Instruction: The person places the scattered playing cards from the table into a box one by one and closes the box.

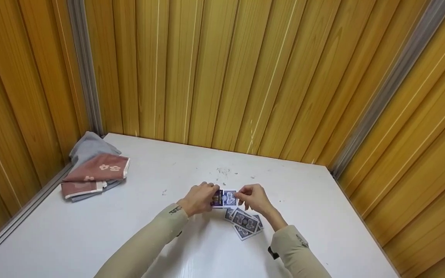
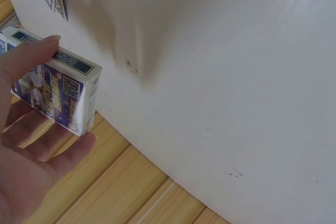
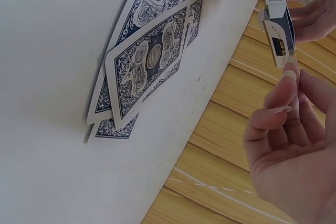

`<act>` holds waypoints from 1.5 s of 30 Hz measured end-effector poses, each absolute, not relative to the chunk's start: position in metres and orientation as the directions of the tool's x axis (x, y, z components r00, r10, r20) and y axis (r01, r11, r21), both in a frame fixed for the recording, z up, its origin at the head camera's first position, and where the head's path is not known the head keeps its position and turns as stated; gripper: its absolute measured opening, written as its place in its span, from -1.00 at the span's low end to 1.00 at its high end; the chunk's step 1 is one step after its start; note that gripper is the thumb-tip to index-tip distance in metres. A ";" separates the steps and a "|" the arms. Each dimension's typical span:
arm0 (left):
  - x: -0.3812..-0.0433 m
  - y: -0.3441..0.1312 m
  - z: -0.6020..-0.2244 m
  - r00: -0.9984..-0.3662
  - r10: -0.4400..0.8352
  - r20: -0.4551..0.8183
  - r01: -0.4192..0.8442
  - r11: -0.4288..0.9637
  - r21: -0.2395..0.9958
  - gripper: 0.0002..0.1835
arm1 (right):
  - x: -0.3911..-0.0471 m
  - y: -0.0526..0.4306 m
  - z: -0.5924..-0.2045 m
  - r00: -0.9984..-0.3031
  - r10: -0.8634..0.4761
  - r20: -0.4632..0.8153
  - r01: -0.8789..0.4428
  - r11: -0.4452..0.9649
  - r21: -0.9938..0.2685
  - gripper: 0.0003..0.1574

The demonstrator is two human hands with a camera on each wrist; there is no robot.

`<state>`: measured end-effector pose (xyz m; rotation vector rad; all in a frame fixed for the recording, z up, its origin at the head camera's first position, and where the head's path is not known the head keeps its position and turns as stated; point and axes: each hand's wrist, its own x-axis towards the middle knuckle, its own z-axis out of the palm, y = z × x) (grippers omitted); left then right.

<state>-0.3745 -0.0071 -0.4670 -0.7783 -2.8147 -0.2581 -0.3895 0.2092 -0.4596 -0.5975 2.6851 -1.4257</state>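
Observation:
My left hand [image 1: 200, 197] grips a playing card box [image 2: 60, 85], thumb along its narrow side and fingers beneath. The box has a purple printed face with a QR code. From its right end a blue-backed playing card [image 1: 230, 197] sticks out; the rest of it is hidden in the box. My right hand [image 3: 294, 145] pinches the card's outer edge between thumb and forefinger. An open flap [image 3: 278, 43] shows at the box's end. Below the hands, several blue-backed cards [image 3: 152, 59] lie face down on the table, overlapping at different angles.
A folded reddish cloth with white flowers [image 1: 95, 172] lies on a grey cloth [image 1: 93, 146] at the table's far left corner. Wood-patterned walls [image 1: 207, 77] enclose the white table [image 1: 160, 154] on the left, back and right. Small dark marks dot the tabletop.

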 end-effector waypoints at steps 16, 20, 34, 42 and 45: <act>-0.373 0.006 -0.460 -0.834 0.498 0.237 0.529 0.844 0.089 -0.38 | -0.385 0.198 -0.467 -0.943 -0.310 0.123 -0.291 0.587 -0.755 -0.60; -0.373 0.007 -0.459 -0.834 0.497 0.240 0.531 0.841 0.104 -0.38 | -0.383 0.194 -0.469 -0.947 -0.288 0.143 -0.299 0.623 -0.723 -0.57; -0.371 0.009 -0.461 -0.829 0.499 0.253 0.538 0.835 0.114 -0.37 | -0.383 0.195 -0.476 -0.942 -0.326 0.084 -0.267 0.572 -0.775 -0.50; -0.369 0.007 -0.464 -0.818 0.509 0.270 0.547 0.832 0.089 -0.39 | -0.381 0.201 -0.471 -0.922 -0.370 0.112 -0.327 0.592 -0.737 -0.52; -0.370 0.004 -0.466 -0.819 0.504 0.275 0.545 0.833 0.098 -0.41 | -0.382 0.209 -0.470 -0.924 -0.359 0.135 -0.342 0.614 -0.712 -0.56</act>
